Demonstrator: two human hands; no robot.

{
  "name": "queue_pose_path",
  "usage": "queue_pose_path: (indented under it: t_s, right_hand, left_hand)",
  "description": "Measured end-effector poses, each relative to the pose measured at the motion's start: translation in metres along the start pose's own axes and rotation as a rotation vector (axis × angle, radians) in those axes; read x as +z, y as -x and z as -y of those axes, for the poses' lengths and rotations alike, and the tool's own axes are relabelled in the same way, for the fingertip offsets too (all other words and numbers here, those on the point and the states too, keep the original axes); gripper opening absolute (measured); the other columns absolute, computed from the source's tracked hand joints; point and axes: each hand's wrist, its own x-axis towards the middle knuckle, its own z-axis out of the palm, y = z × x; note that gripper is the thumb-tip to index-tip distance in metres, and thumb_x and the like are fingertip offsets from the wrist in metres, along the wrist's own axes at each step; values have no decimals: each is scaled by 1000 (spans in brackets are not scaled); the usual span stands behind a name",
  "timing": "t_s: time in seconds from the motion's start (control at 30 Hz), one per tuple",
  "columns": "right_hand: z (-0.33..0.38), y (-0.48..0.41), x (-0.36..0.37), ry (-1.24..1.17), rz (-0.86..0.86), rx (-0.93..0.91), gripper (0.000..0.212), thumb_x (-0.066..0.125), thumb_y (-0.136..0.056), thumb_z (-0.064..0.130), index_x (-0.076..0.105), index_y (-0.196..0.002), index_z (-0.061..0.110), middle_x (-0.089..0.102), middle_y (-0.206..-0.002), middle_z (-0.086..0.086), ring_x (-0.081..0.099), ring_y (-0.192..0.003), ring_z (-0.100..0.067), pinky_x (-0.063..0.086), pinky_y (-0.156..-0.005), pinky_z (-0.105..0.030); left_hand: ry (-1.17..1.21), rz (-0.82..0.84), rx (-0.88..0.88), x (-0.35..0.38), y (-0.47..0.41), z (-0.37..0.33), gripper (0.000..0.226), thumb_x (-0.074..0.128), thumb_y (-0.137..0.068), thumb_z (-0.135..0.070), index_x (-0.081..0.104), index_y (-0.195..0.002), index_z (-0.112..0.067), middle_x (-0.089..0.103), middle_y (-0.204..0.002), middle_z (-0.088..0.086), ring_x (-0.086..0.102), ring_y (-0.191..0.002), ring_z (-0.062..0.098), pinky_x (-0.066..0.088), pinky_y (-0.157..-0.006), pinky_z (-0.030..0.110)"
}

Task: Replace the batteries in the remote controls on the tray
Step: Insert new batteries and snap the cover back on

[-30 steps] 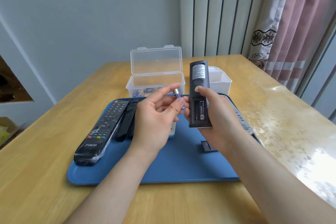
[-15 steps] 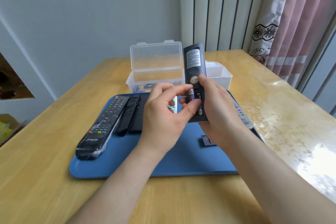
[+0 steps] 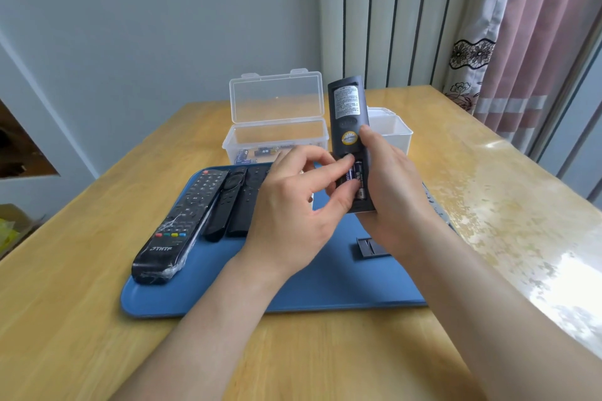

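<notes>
One wooden table (image 3: 97, 319) is carrying a blue tray (image 3: 293, 290), which is lying flat near the person's edge of it. A pink curtain (image 3: 537, 42) is hanging at the far right. Just behind the tray, a clear plastic box (image 3: 277, 137) is standing with its lid raised and spare batteries (image 3: 250, 155) lying inside, and a white container (image 3: 395, 130) is sitting beside it to the right.

On the left part of the tray, a large black remote wrapped in plastic film (image 3: 179, 228) is lying face up, with two slim black remotes (image 3: 224, 205) lying side by side just to its right.

Above the middle of the tray, the right hand (image 3: 391, 192) is gripping a dark remote control (image 3: 347, 111) from the side, holding it nearly upright with its labelled back toward the camera and the thumb pressing beside a yellow sticker. Its battery compartment is standing open, with one battery (image 3: 360, 182) already sitting in the right slot.

The left hand (image 3: 293, 205) is pinching a purple battery (image 3: 349, 176) between thumb and forefinger at the left slot of that compartment; how far in it is sitting cannot be told.

A grey battery cover (image 3: 371, 247) is lying loose on the tray, partly hidden behind the right wrist.
</notes>
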Motion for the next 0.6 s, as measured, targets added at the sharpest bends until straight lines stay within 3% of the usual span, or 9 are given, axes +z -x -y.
queue_pose_path:
  t_s: [0.13,0.2,0.27,0.33,0.4,0.47,0.5,0.6]
  right_hand:
    - [1,-3,-3,-73,139,92,19,56,-97,23,62,-99,5,66,-82,-12,68,-76,-26,54,-67,-34]
    - [7,-2,-6,-73,319,120,6,52,-93,4,56,-96,2,59,-78,-13,63,-72,-24,52,-64,-32]
    - [13,-2,-9,-73,388,111,20,42,-86,-16,56,-90,-2,61,-78,-14,64,-75,-23,55,-72,-33]
    - [16,-4,-15,-129,346,96,32,37,-82,-26,57,-98,-7,62,-92,-19,66,-91,-27,54,-89,-37]
    - [17,-9,-19,-177,272,84,38,35,-81,-29,53,-109,-9,58,-101,-23,64,-98,-31,52,-96,-41]
    - [17,-14,-23,-179,198,61,42,35,-81,-29,52,-113,-8,56,-105,-23,66,-96,-29,53,-94,-42]
    - [16,-15,-25,-173,171,53,44,35,-81,-29,51,-115,-7,56,-107,-22,67,-94,-28,53,-92,-42]
    - [14,-18,-26,-132,131,43,45,37,-81,-29,51,-117,-4,56,-108,-20,69,-91,-25,55,-89,-39]
  left_hand:
    - [-194,22,88,-2,-2,5,28,57,-91,-25,71,-114,-17,63,-103,-4,52,-91,21,43,-84,27]
    - [-44,91,-58,-3,-2,9,30,57,-90,-26,69,-117,-20,61,-110,-10,52,-102,17,47,-87,31]
    - [183,126,-236,-4,-4,10,34,55,-89,-27,65,-122,-22,60,-114,-11,54,-110,13,51,-89,33]
    - [283,46,-339,-5,-5,9,34,54,-88,-24,64,-120,-25,63,-109,-10,58,-101,9,52,-83,25]
    - [200,-3,-316,-8,-3,7,23,58,-84,-18,67,-102,-29,64,-92,-16,56,-78,6,47,-68,20]
    - [14,136,-175,-6,2,4,11,61,-80,-22,70,-85,-27,64,-77,-15,51,-66,6,43,-63,20]
    - [-84,271,-104,-3,5,2,13,61,-80,-32,72,-83,-27,65,-78,-13,52,-70,7,44,-67,24]
    - [-325,662,-63,8,11,-6,42,58,-80,-61,70,-109,-32,65,-102,-13,49,-97,12,45,-86,32]
